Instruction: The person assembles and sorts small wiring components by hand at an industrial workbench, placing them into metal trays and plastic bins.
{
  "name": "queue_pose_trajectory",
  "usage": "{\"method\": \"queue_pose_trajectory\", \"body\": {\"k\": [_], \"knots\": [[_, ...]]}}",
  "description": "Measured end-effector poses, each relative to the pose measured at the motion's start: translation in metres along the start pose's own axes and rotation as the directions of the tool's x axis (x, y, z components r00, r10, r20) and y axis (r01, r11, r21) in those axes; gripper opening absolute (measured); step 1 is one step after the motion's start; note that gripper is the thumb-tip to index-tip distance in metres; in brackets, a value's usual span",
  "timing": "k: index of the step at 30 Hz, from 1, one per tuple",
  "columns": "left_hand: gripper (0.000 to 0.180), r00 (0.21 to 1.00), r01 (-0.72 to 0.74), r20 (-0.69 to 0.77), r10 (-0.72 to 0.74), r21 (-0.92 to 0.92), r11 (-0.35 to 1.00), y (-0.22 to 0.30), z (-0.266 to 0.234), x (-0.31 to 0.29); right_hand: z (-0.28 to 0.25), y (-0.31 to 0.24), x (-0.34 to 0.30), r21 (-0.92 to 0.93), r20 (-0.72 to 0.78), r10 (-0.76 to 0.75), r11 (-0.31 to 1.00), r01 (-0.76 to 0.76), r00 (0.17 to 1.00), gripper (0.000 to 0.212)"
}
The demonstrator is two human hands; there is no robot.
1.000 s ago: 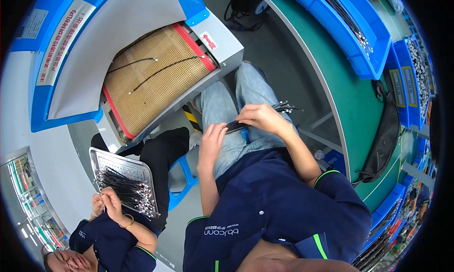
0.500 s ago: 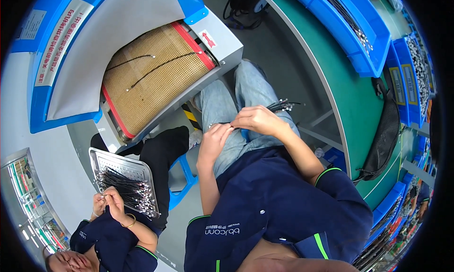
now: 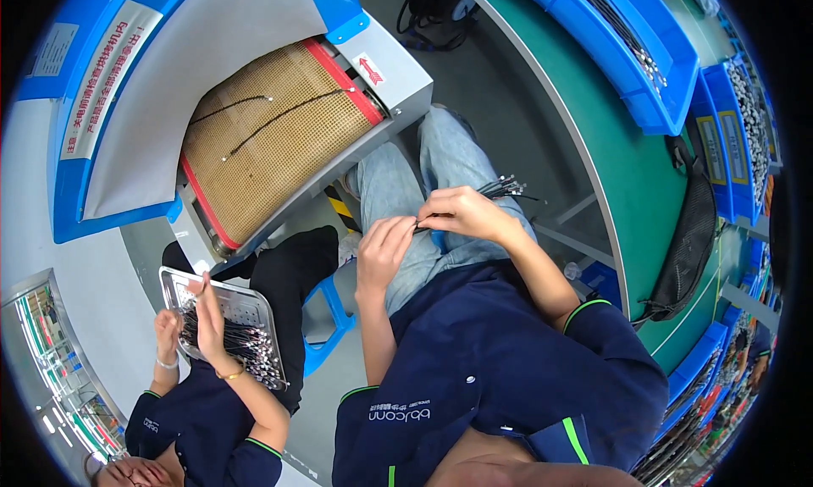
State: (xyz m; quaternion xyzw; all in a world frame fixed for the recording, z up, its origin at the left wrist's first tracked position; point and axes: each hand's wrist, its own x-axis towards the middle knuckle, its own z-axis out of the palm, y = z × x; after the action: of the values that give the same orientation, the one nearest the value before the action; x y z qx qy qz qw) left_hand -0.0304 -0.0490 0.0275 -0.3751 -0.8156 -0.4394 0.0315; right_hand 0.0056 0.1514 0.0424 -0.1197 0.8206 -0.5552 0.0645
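My left hand [image 3: 384,248] and my right hand [image 3: 466,213] meet over my lap, fingertips pinched together. Between them is a small dark piece, seemingly part of a black cable [image 3: 417,225]; most of it is hidden by the fingers. Past the back of my right hand juts a bundle of thin black cables [image 3: 506,188] with metal ends. Whether that hand grips the bundle or it rests on my thigh, I cannot tell.
Ahead on the left, a conveyor belt [image 3: 267,169] carries black cables [image 3: 284,124]. At lower left, a co-worker's hands [image 3: 203,326] hover over a metal tray [image 3: 266,305] of cables. To the right, a green table [image 3: 567,85] bears a blue bin [image 3: 631,55] and black pouch [image 3: 688,241].
My hands stay pinched together, the fingers shifting only slightly. The co-worker's hands have risen and moved apart over the tray. The cables on the belt look almost unmoved.
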Motion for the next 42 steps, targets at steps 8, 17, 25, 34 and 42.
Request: {"method": "queue_pose_trajectory", "body": {"k": [8, 17, 25, 34, 42], "knots": [[0.020, 0.998, 0.065, -0.012, -0.065, -0.061, 0.996, -0.003, 0.001, -0.008, -0.002, 0.008, -0.005, -0.001, -0.058, 0.019, 1.000, -0.019, 0.998, 0.012], [0.018, 0.998, 0.061, -0.019, -0.063, -0.091, 0.994, 0.001, 0.004, 0.000, 0.003, 0.013, -0.006, 0.028, -0.085, 0.002, 1.000, 0.000, 0.996, 0.012], [0.016, 0.984, 0.170, -0.038, -0.172, -0.041, 0.985, -0.026, -0.007, -0.012, -0.015, 0.015, -0.007, 0.045, -0.053, 0.161, 0.986, -0.159, 0.985, 0.015], [0.029, 0.757, 0.561, -0.076, -0.649, -0.435, 0.705, -0.024, 0.004, -0.020, -0.005, 0.015, 0.000, -0.072, -0.206, 0.080, 0.993, -0.096, 0.975, 0.014], [0.024, 0.568, 0.216, 0.220, -0.793, -0.970, -0.114, -0.002, 0.061, -0.022, 0.021, 0.007, 0.016, -0.073, -0.190, 0.078, 0.993, -0.094, 0.979, 0.012]]}}
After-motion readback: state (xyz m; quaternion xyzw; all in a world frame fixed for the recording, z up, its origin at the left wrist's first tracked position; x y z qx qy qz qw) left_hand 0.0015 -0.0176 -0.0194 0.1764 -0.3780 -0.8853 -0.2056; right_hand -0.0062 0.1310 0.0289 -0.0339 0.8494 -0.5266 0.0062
